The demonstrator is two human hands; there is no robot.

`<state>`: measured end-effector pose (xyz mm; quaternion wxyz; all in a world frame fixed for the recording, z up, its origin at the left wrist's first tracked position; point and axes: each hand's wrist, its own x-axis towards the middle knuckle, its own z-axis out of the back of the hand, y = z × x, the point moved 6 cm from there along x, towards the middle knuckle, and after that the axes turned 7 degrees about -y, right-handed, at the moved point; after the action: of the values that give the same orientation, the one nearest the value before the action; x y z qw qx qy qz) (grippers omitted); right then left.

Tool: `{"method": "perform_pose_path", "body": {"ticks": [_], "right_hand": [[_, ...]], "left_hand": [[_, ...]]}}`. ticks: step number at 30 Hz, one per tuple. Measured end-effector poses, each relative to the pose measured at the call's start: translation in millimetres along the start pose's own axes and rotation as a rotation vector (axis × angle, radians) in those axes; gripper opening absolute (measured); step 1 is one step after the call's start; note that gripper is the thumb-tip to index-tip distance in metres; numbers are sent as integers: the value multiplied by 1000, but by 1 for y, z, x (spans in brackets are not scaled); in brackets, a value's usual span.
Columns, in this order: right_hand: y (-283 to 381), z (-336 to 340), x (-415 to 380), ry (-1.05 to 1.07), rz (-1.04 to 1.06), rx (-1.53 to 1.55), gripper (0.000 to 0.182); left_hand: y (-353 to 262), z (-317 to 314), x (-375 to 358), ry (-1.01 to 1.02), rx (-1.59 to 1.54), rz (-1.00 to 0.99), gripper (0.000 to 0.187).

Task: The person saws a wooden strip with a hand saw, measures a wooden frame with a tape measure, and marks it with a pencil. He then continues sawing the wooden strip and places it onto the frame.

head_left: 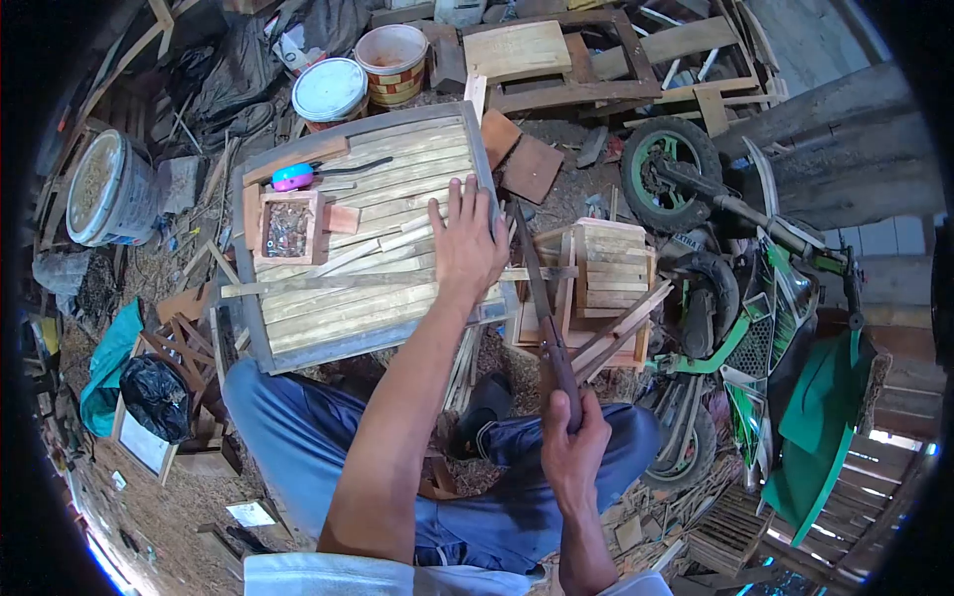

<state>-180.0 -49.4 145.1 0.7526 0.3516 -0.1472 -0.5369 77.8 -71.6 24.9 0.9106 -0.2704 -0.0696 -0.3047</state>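
My left hand (pixel 467 248) lies palm down near the right edge of a slatted wooden tabletop (pixel 393 199), fingers stretched out and spread. Its palm overlaps a long thin wooden strip (pixel 348 283), which runs across the tabletop and sticks out past the right edge. A hand saw (pixel 537 283) is in my right hand (pixel 576 442), fingers wrapped round its dark handle. The blade points away from me and crosses the strip just beyond the tabletop's edge. Loose thin strips (pixel 373 243) lie left of my left hand.
On the tabletop stand a small wooden box (pixel 289 228) of metal bits and a pink-and-blue object (pixel 292 177). Slatted wooden pieces (pixel 611 263) sit right of it. A green motorbike (pixel 735 328) stands farther right. Buckets (pixel 330 89) and scrap wood (pixel 517 50) lie behind.
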Motion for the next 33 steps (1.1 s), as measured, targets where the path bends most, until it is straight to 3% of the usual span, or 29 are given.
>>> {"method": "perform_pose_path", "body": {"ticks": [4,7,9,10,11,14,15,18,20,22,23,27,33], "right_hand": [[28,7,4,67,-17,-108,34],[43,6,16,53,24,-25,33],[20,-27,42,-75,164,-45,34],[23,-46,63,-67,126,103,36],[14,-59,75,-62,64,-1,38],[7,-59,72,-118,84,125,40],[-20,-67,67,-112,176,85,45],[-81,-91,66,-186,-19,625,40],[-107,-99,78,-83,-183,752,39],[-61,-74,69,21,-279,769,40],[-55,-61,69,-66,-38,495,39],[-3,-8,30,-29,-10,248,37],[8,21,6,24,-20,52,35]], "left_hand": [[-1,-2,-4,33,-5,9,51],[-1,-1,-3,22,-13,2,52],[-3,0,-2,22,57,-44,53],[-8,0,-5,27,77,-63,54],[-6,-4,-3,44,33,-45,54],[-3,-4,-2,41,-6,-11,54],[-4,-5,-3,60,19,-8,55],[-6,1,-2,68,-19,19,53],[-5,1,-1,41,-16,18,52],[-5,-3,-3,54,-1,9,52],[-4,-3,-3,41,-2,4,52],[-5,-1,-4,38,11,0,53],[-5,-1,-3,38,8,0,53]]}}
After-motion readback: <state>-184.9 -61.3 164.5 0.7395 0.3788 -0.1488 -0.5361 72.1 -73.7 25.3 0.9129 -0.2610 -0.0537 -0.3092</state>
